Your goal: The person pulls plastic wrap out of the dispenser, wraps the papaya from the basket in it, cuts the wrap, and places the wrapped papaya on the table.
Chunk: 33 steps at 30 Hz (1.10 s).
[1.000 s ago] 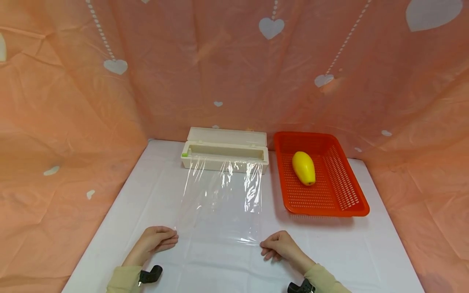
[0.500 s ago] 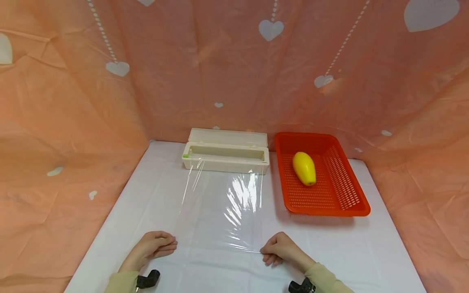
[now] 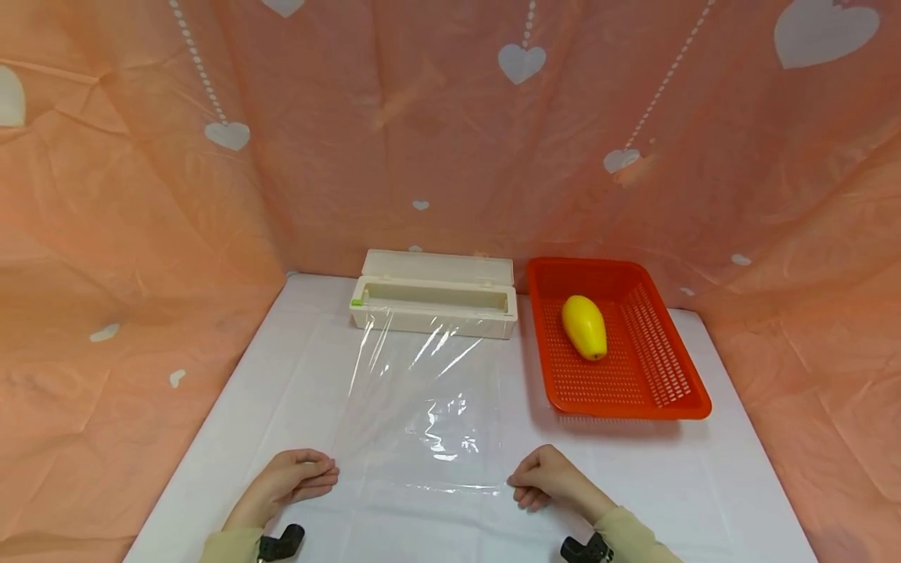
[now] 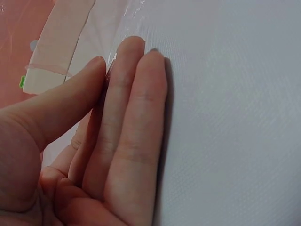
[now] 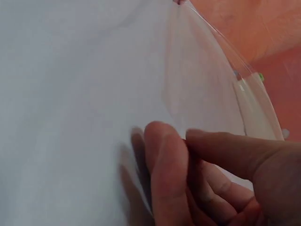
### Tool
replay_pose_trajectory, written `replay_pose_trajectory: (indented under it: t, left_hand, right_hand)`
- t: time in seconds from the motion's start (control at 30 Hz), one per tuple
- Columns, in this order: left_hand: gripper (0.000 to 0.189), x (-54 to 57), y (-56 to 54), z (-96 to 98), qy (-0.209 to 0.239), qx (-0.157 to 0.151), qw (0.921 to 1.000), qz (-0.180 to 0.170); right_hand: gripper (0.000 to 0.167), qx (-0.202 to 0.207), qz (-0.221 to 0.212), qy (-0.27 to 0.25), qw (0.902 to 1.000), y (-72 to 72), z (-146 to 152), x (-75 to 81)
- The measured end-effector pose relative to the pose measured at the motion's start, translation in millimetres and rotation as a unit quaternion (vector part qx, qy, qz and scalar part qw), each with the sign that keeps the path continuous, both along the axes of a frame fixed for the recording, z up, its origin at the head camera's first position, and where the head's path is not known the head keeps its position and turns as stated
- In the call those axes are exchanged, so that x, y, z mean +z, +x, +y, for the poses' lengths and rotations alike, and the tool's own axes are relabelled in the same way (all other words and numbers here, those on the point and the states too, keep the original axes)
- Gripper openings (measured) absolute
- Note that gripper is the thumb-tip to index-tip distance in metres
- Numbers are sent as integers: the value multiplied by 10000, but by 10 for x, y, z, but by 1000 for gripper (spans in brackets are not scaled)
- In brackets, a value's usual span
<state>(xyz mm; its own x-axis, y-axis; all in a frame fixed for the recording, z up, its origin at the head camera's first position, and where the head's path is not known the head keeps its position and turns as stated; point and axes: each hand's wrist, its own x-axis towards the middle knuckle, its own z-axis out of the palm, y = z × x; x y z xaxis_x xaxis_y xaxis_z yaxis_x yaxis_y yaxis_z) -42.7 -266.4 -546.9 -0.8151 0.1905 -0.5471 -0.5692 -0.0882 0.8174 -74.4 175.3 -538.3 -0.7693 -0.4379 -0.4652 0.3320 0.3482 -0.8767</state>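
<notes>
A sheet of clear plastic wrap (image 3: pixel 422 422) stretches toward me from a cream dispenser box (image 3: pixel 432 317), whose lid (image 3: pixel 438 267) is up. In the head view my left hand (image 3: pixel 288 481) pinches the wrap's near left corner between thumb and forefinger. The left wrist view shows the other fingers (image 4: pixel 141 103) held straight beside the white cloth. At the near right corner, my right hand (image 3: pixel 556 481) has thumb and forefinger together in a pinch on the wrap. The film at those fingertips (image 5: pixel 162 136) is mostly hidden in the right wrist view.
An orange-red plastic basket (image 3: pixel 545 375) stands at the right with a yellow papaya-shaped fruit (image 3: pixel 584 328) in it. A white cloth (image 3: pixel 296 375) covers the table. An orange curtain (image 3: pixel 450 156) with white hearts hangs behind and at both sides.
Both hands have drawn slightly toward me with the wrap, lengthening the sheet. My right hand has also shifted a little to the right. Reflections on the film have changed.
</notes>
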Motion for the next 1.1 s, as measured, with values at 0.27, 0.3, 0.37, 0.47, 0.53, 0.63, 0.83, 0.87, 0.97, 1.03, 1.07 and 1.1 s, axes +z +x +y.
replay_pose_trajectory:
  t: [0.27, 0.3, 0.37, 0.47, 0.53, 0.63, 0.83, 0.87, 0.97, 1.03, 1.07, 1.1]
  left_hand:
    - [23, -42, 23, -22, 37, -37, 9999, 131]
    - [24, -45, 24, -24, 62, -50, 9999, 148]
    - [25, -50, 23, -25, 127, -59, 9998, 155]
    - [26, -45, 19, -26, 162, -48, 9998, 128]
    - [27, -36, 14, -24, 142, -40, 9998, 98]
    - [27, -17, 9, -34, 151, -118, 9998, 96]
    - [27, 7, -21, -60, 253, -236, 9993, 153]
    - [27, 6, -24, -61, 262, -216, 9993, 147]
    - [27, -2, -20, -66, 273, -173, 9994, 102]
    - [28, -11, -11, -65, 290, -146, 9994, 70]
    - [29, -13, -4, -64, 278, -148, 9995, 65]
    - [29, -14, 2, -62, 264, -161, 9995, 67]
  right_hand:
    - [36, -407, 191, -1115, 9927, -189, -37, 159]
    - [38, -452, 173, -1195, 9917, -211, -57, 184]
    - [42, -475, 185, -1324, 9899, -253, -99, 234]
    - [43, -423, 370, -1573, 9859, -319, -167, 334]
    - [42, -411, 522, -1799, 9814, -363, -199, 428]
    - [39, -492, 719, -2185, 9719, -443, -211, 602]
    - [31, -759, 1073, -2762, 9521, -655, -73, 972]
    - [30, -779, 1141, -2796, 9501, -694, -40, 1031]
    - [31, -815, 1270, -2848, 9466, -795, 70, 1180]
    - [35, -842, 1327, -2763, 9481, -855, 150, 1263]
    - [36, -866, 1338, -2737, 9485, -885, 192, 1301]
    - [37, -882, 1335, -2720, 9489, -917, 235, 1337]
